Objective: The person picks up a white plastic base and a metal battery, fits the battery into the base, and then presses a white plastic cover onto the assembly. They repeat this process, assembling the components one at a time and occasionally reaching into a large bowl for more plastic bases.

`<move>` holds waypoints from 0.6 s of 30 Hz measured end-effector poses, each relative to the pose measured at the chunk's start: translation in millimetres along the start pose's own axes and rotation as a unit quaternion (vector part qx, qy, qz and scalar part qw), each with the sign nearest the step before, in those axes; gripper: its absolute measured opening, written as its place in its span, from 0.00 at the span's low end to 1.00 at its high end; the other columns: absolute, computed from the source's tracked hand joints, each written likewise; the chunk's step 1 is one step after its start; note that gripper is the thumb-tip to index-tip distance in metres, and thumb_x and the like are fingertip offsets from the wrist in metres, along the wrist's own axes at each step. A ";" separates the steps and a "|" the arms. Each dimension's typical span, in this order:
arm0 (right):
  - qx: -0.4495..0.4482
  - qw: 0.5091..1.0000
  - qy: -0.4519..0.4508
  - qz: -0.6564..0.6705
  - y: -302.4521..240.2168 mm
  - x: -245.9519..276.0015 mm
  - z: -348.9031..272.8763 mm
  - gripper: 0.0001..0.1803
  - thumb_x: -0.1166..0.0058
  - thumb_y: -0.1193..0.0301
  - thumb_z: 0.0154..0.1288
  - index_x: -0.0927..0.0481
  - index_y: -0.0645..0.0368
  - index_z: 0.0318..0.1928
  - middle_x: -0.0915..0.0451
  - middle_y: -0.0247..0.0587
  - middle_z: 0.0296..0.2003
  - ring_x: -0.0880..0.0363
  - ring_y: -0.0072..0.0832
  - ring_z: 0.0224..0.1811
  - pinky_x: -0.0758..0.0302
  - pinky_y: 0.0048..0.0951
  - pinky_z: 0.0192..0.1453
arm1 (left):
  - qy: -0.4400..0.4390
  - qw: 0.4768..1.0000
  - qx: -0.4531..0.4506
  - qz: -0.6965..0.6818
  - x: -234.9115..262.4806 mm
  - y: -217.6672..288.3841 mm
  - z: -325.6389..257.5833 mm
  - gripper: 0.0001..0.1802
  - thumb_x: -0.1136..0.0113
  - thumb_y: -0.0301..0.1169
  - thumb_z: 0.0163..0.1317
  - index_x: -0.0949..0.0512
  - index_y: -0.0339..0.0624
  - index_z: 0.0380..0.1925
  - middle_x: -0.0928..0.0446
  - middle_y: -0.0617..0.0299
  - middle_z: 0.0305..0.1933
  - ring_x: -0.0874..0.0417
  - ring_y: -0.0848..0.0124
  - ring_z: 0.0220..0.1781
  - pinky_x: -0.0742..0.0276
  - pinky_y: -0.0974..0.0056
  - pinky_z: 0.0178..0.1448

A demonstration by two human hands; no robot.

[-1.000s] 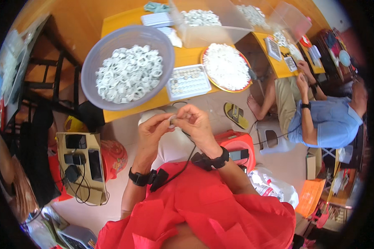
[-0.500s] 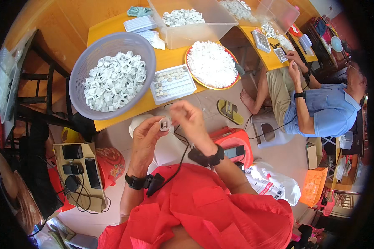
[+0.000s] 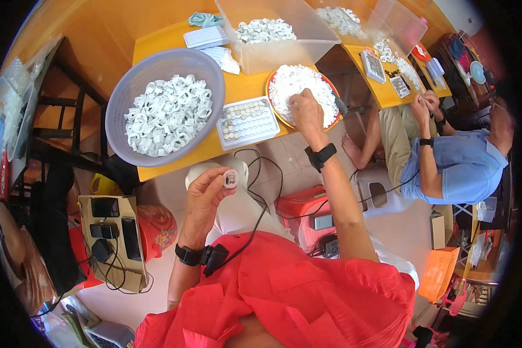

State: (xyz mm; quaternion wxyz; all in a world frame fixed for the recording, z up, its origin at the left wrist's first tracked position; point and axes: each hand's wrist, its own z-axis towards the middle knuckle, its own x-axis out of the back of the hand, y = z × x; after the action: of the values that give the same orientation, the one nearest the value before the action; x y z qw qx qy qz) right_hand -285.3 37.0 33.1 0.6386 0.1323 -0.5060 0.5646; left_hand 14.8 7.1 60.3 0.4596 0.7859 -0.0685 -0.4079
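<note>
A small white plastic part [image 3: 230, 178] is pinched upright between the thumb and fingertips of the left hand [image 3: 206, 194], above the lap. The right hand [image 3: 305, 108] is stretched out into the orange-rimmed dish [image 3: 272, 110] of small white pieces [image 3: 293, 78], its fingers curled down among them; whether one is grasped cannot be told. The lilac basket [image 3: 122, 95] is judged well filled with finished white parts [image 3: 167, 114], with many pieces left

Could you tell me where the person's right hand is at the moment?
In the head view, the right hand reaches up-centre into the round orange tray of white parts, right of the small compartment tray.
</note>
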 end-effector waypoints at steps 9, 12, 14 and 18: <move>-0.139 0.954 0.014 0.266 14.4 13.8 9.5 0.03 0.43 0.81 0.49 0.22 0.62 0.26 0.24 0.40 0.27 0.21 0.31 0.27 0.26 0.26 0.29 | 0.003 1.000 0.007 -0.008 -0.1 -1.8 3.7 0.12 0.48 0.27 0.62 0.25 0.35 0.44 0.24 0.61 0.41 0.22 0.74 0.41 0.23 0.70 0.42; -0.228 0.860 0.017 0.456 19.4 18.2 9.7 0.02 0.44 0.78 0.55 0.23 0.65 0.29 0.21 0.39 0.31 0.19 0.25 0.29 0.23 0.18 0.28 | 0.005 1.000 0.013 -0.009 -0.8 -2.4 3.4 0.12 0.48 0.28 0.62 0.25 0.35 0.44 0.23 0.61 0.41 0.22 0.74 0.40 0.23 0.70 0.42; -0.282 0.775 0.017 0.565 21.6 20.7 10.9 0.05 0.46 0.78 0.57 0.25 0.65 0.34 0.21 0.42 0.31 0.19 0.29 0.30 0.20 0.21 0.31 | 0.006 1.000 0.012 -0.006 -0.9 -2.1 3.7 0.12 0.48 0.28 0.62 0.25 0.36 0.43 0.23 0.61 0.40 0.22 0.74 0.40 0.23 0.70 0.42; -0.297 0.713 0.000 0.636 12.7 25.5 6.4 0.06 0.48 0.78 0.59 0.27 0.65 0.37 0.22 0.43 0.32 0.18 0.32 0.33 0.19 0.24 0.35 | 0.009 1.000 0.013 0.000 0.8 -4.0 3.1 0.12 0.48 0.28 0.62 0.25 0.36 0.43 0.23 0.61 0.40 0.22 0.74 0.39 0.23 0.70 0.42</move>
State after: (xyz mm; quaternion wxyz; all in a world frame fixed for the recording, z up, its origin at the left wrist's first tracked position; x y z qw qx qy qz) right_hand -303.2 51.3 51.1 0.1358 -0.4170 -0.6119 0.6582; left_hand 12.1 6.9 55.9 0.4499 0.7955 -0.0693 -0.3999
